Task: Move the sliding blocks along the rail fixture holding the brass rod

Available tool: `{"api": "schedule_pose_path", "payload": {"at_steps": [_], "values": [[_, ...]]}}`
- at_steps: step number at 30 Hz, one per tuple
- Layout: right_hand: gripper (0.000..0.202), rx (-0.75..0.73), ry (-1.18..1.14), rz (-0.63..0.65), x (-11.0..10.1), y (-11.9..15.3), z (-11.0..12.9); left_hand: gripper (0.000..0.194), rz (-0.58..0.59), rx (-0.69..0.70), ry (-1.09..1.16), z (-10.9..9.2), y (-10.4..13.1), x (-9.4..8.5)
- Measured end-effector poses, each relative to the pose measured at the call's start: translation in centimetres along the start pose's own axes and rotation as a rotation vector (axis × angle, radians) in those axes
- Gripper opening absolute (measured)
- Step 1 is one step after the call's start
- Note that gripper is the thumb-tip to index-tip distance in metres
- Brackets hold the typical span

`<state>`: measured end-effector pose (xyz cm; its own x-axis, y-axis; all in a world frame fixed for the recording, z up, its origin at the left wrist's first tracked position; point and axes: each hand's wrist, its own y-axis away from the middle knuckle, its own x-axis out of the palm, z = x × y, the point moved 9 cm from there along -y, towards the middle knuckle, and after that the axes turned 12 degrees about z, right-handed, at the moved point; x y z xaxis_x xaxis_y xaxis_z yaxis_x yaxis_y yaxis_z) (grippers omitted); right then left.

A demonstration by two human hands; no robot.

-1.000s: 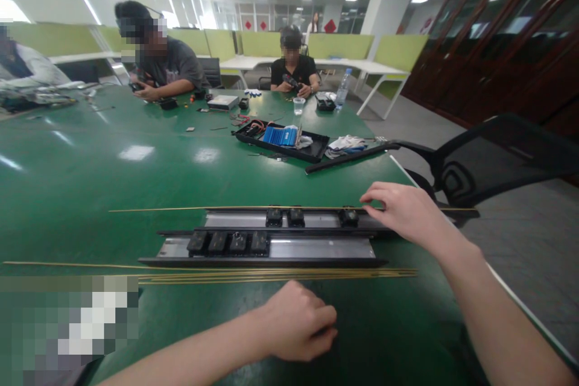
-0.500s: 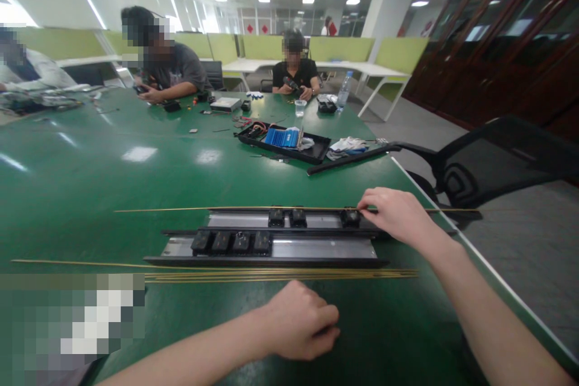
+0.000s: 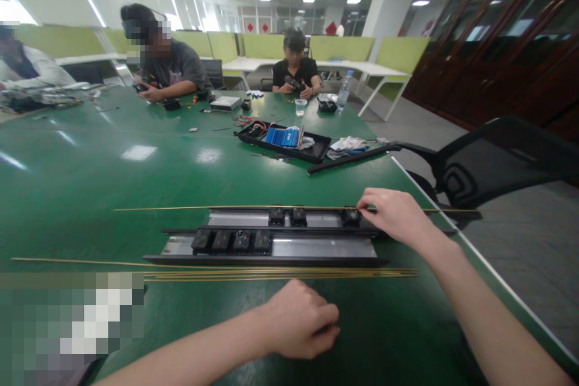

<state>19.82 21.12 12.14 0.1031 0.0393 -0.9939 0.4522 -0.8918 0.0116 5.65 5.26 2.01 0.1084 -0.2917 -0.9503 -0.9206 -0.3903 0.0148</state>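
My right hand (image 3: 384, 208) pinches a long thin brass-coloured rod (image 3: 181, 208) that lies along the back edge of the rear metal channel (image 3: 239, 218). Beside its fingertips sits a black block (image 3: 350, 216), with two more black blocks (image 3: 287, 216) further left in that channel. The front channel (image 3: 321, 247) holds several black blocks (image 3: 231, 241) in a row on its left half. My left hand (image 3: 307, 321) is closed in a loose fist near the front of the table; whether it holds anything is hidden. Several thin rods (image 3: 280, 274) lie between it and the front channel.
On the green table (image 3: 113, 181), a black tray (image 3: 316, 148) holds a blue item; gloves (image 3: 348, 146) and a black bar (image 3: 348, 160) lie right of it. A chair (image 3: 493, 163) stands at right. People sit across the table. A bottle (image 3: 344, 90) stands at the back.
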Motion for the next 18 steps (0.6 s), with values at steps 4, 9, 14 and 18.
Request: {"api": "schedule_pose_path", "payload": {"at_steps": [4,9,14,18], "values": [[0.017,-0.003,-0.009,-0.017,-0.03,0.02,-0.04,0.02,-0.007,-0.005,0.002,0.07,0.02,0.08],[0.014,0.001,-0.033,-0.005,0.28,-0.01,-0.13,0.02,0.0,-0.004,-0.002,0.06,-0.03,0.18],[0.012,-0.015,-0.055,-0.008,0.4,0.03,-0.06,0.021,0.013,-0.007,-0.01,0.02,-0.06,0.09],[0.011,-0.028,-0.068,-0.008,0.35,0.02,-0.15,0.021,0.015,-0.008,-0.007,-0.02,0.0,0.1]]}}
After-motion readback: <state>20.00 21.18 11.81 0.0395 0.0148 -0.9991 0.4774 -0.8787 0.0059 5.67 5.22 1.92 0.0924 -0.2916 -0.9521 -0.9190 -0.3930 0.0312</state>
